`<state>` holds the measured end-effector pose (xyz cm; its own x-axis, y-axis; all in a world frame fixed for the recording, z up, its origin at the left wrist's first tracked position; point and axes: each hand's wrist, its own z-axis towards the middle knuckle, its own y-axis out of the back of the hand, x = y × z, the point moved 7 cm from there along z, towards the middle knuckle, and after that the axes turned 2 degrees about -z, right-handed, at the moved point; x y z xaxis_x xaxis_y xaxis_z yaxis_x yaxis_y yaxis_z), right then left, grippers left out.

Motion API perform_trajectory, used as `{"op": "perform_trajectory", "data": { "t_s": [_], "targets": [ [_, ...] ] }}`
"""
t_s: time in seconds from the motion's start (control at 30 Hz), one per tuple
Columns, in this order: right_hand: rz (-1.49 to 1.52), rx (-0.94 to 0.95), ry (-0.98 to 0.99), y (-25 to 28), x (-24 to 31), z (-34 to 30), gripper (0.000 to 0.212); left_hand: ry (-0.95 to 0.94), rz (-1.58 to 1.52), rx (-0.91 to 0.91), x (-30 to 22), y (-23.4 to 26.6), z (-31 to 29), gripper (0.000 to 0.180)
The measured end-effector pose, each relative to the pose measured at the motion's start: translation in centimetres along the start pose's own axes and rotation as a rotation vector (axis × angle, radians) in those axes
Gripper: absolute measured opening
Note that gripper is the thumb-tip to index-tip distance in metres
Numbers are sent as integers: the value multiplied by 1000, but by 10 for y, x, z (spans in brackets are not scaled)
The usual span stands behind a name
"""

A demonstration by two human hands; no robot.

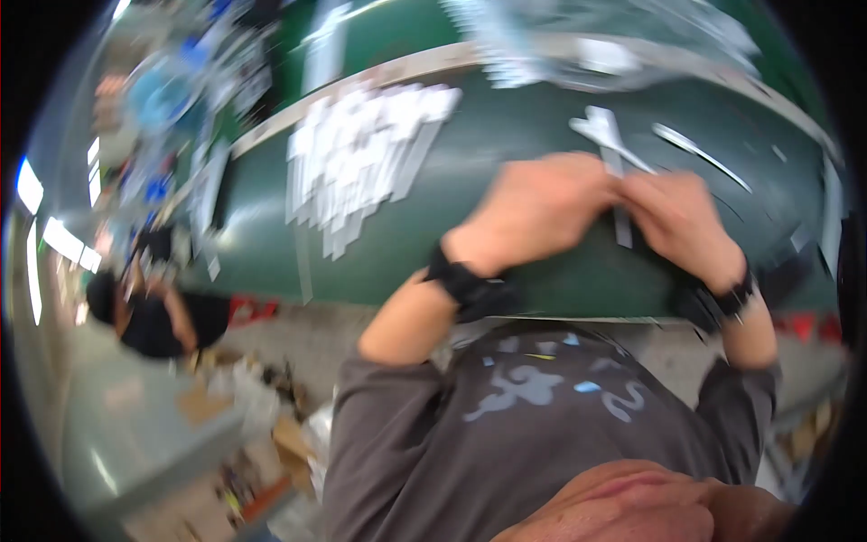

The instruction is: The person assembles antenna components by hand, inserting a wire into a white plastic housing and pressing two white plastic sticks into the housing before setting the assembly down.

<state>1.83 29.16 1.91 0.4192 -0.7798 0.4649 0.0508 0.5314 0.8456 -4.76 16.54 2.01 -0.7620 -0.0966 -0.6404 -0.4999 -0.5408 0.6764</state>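
Observation:
My left hand (pixel 551 208) and my right hand (pixel 677 219) meet at their fingertips over the green work table (pixel 452 244). Both are closed in a pinch around a narrow white strip (pixel 623 228), whose ends show beyond and below my fingers. Motion blur and the fingers hide the exact grip. Just past the fingertips, a white piece with a forked end (pixel 598 133) crosses the strip. To the right of it lies a slim white stick-like piece (pixel 700 155), apart from my hands.
A fanned pile of white strips (pixel 361 158) covers the table's left part. Clear plastic bags (pixel 506 45) lie along the pale far ledge (pixel 433 60). At far left, another person in black (pixel 167 316) sits near a grey table (pixel 135 434). Cardboard and plastic clutter (pixel 262 397) stands behind me.

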Motion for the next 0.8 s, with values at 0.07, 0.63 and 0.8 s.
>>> {"op": "perform_trajectory", "data": {
  "t_s": [0.07,0.63,0.8],
  "targets": [
    [17,-107,31,14,-8,0,33,161,-69,-23,9,2,2,13],
    [160,-318,-115,46,-42,-4,21,670,-808,-179,62,6,-15,31],
    [109,-306,-100,42,-39,-2,17,330,-267,-310,45,20,-6,18]
  ]
}}
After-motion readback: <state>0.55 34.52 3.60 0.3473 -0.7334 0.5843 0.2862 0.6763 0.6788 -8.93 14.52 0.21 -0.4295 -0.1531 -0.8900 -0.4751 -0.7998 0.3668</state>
